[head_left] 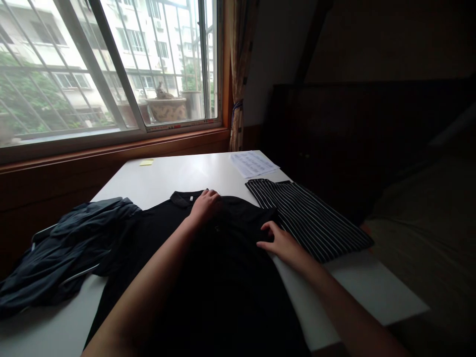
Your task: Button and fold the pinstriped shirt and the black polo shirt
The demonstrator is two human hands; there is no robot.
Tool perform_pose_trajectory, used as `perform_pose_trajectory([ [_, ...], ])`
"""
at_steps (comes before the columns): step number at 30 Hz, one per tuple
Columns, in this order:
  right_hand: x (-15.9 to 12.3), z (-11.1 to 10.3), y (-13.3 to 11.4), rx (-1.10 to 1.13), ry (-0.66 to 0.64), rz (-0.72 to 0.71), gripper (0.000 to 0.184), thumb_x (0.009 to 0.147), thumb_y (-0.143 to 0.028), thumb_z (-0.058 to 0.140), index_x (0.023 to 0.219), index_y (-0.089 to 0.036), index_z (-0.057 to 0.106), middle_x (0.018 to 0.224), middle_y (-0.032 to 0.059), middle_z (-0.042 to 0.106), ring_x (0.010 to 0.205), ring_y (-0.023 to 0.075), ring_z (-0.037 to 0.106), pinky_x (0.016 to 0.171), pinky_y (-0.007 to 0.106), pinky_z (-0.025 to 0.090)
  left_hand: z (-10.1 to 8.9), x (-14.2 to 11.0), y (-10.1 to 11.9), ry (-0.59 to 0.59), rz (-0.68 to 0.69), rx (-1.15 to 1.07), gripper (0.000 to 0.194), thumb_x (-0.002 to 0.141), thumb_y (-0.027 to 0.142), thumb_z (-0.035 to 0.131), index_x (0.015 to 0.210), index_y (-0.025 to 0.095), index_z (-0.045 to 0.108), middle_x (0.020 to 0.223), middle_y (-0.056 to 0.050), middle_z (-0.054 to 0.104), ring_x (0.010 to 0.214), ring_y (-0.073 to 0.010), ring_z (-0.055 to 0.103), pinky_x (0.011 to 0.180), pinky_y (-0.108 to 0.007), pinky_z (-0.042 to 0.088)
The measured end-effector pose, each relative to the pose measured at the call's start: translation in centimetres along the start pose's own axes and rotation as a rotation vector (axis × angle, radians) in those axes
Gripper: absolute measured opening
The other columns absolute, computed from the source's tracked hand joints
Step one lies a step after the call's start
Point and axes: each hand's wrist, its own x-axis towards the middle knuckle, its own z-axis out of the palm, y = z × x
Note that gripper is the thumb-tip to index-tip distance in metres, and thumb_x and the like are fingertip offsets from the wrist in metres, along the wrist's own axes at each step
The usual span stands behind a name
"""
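Note:
A black polo shirt [223, 287] lies spread over the table, its collar at the far end with a small white label inside. My left hand [207, 204] is closed on the shirt beside the collar, fingers bent over the cloth near the shoulder. At the shirt's right sleeve edge is my right hand [281, 242], thumb and forefinger curved with a gap between them. Its other fingers are partly hidden. Folded black trousers or cloth with white stripes [308, 218] lie just beyond that hand.
The white table [178, 173] stands below a barred window [167, 64]. Crumpled dark grey clothing [70, 253] lies at the left. Printed sheets [253, 163] and a yellow sticky note [146, 162] lie at the far end. A tied curtain [238, 99] hangs behind.

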Motion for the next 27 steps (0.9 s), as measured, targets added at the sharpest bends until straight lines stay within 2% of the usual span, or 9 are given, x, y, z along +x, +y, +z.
perform_pose_trajectory([
  [2,0.2,-0.1,0.0,0.084,-0.027,0.007,0.038,0.074,-0.031,0.074,0.108,-0.023,0.059,0.085,-0.0006,0.064,0.081,0.0199,0.064,0.072,0.029,0.045,1.7,1.6,1.0,-0.043,0.011,-0.009,0.025,0.095,0.032,0.06,0.119,0.027,0.067,0.123,-0.006,0.065,0.114,-0.0243,0.054,0.101,-0.036,0.044],
  [5,0.3,-0.6,0.0,0.173,-0.055,-0.019,0.025,0.076,-0.031,0.069,0.099,-0.023,0.065,0.082,-0.0011,0.063,0.075,0.0181,0.062,0.068,0.028,0.045,3.6,3.4,1.6,-0.089,-0.039,-0.007,0.031,0.093,0.037,0.063,0.123,0.028,0.066,0.125,-0.007,0.064,0.114,-0.0274,0.054,0.093,-0.037,0.048],
  [9,0.0,-1.5,0.0,0.219,-0.087,0.041,0.015,0.081,-0.029,0.059,0.092,-0.021,0.065,0.082,-0.0005,0.065,0.056,0.0131,0.058,0.057,0.027,0.044,4.8,4.9,1.4,-0.105,-0.132,0.014,0.025,0.092,0.038,0.064,0.114,0.028,0.07,0.118,-0.008,0.065,0.108,-0.0291,0.054,0.086,-0.037,0.048],
  [11,-0.2,-1.7,0.2,0.125,-0.057,0.035,0.013,0.082,-0.024,0.056,0.089,-0.02,0.066,0.086,0.0012,0.067,0.059,0.0136,0.06,0.058,0.027,0.044,5.0,5.4,1.3,-0.103,-0.16,0.027,0.019,0.093,0.036,0.063,0.107,0.026,0.071,0.112,-0.007,0.066,0.105,-0.0283,0.055,0.085,-0.036,0.047],
  [13,-0.3,-1.8,0.4,-0.002,-0.043,0.014,0.014,0.083,-0.021,0.053,0.087,-0.021,0.066,0.091,0.0023,0.069,0.07,0.0162,0.064,0.064,0.027,0.046,5.1,5.7,1.4,-0.092,-0.183,0.042,0.016,0.094,0.033,0.061,0.103,0.024,0.07,0.109,-0.008,0.066,0.104,-0.0278,0.054,0.084,-0.036,0.046],
  [17,-0.3,-1.5,0.5,-0.193,-0.052,-0.016,0.015,0.088,-0.018,0.051,0.091,-0.022,0.065,0.096,0.0033,0.071,0.091,0.0195,0.067,0.079,0.029,0.046,5.3,5.8,2.1,-0.053,-0.235,0.074,0.018,0.097,0.031,0.054,0.105,0.02,0.066,0.112,-0.011,0.064,0.106,-0.0279,0.053,0.086,-0.038,0.044],
  [19,-0.3,-1.5,0.2,-0.291,-0.031,-0.017,0.014,0.09,-0.017,0.052,0.096,-0.022,0.063,0.098,0.0045,0.071,0.094,0.0201,0.067,0.081,0.029,0.045,5.4,5.7,2.5,-0.036,-0.261,0.089,0.02,0.099,0.031,0.049,0.107,0.019,0.064,0.112,-0.013,0.063,0.107,-0.0285,0.052,0.087,-0.039,0.043],
  [23,0.0,-1.8,-0.7,-0.493,0.018,-0.008,0.019,0.093,-0.02,0.056,0.111,-0.021,0.061,0.104,0.0068,0.071,0.093,0.0225,0.068,0.076,0.03,0.044,5.6,5.7,3.0,-0.018,-0.283,0.114,0.023,0.1,0.034,0.047,0.108,0.018,0.062,0.112,-0.014,0.061,0.109,-0.0301,0.051,0.087,-0.04,0.041],
  [27,1.5,-2.6,-2.0,-0.651,0.168,-0.065,0.033,0.094,-0.024,0.057,0.127,-0.023,0.06,0.11,0.009,0.066,0.097,0.0241,0.064,0.08,0.032,0.044,5.6,5.6,3.1,-0.017,-0.279,0.127,0.022,0.1,0.033,0.048,0.108,0.017,0.061,0.114,-0.014,0.061,0.11,-0.03,0.05,0.088,-0.04,0.04],
])
